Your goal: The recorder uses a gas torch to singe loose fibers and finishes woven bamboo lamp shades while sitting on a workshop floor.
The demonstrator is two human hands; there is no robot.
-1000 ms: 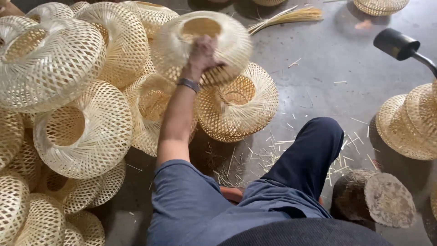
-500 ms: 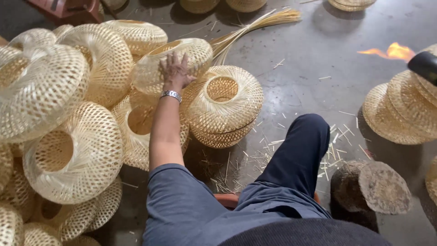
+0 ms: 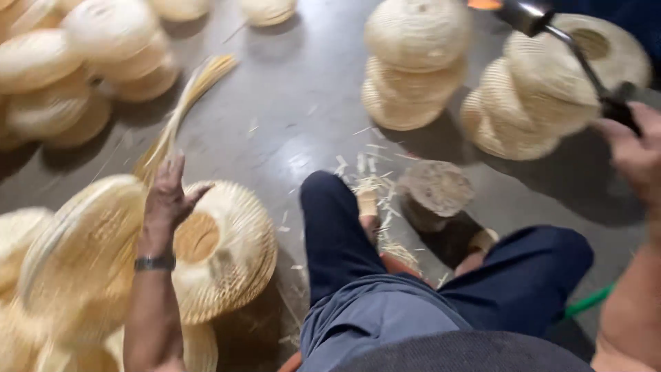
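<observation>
A grey concrete floor (image 3: 275, 131), strewn with bamboo slivers, carries everything. Nearest, the left hand (image 3: 165, 200) rests with fingers spread wide on a woven bamboo shade (image 3: 227, 248) lying among a blurred pile. The right hand (image 3: 637, 155) grips a gas torch (image 3: 571, 52), its flame at the top edge. Beyond a wood stump (image 3: 434, 186), stacked shades (image 3: 416, 62) suggest many finished; the near pile seems left.

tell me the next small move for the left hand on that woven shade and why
Probably close the left hand around the rim of the woven bamboo shade it rests on and lift it toward the torch in the right hand. The fingers look spread rather than gripping, and the torch points away from the shade.
</observation>
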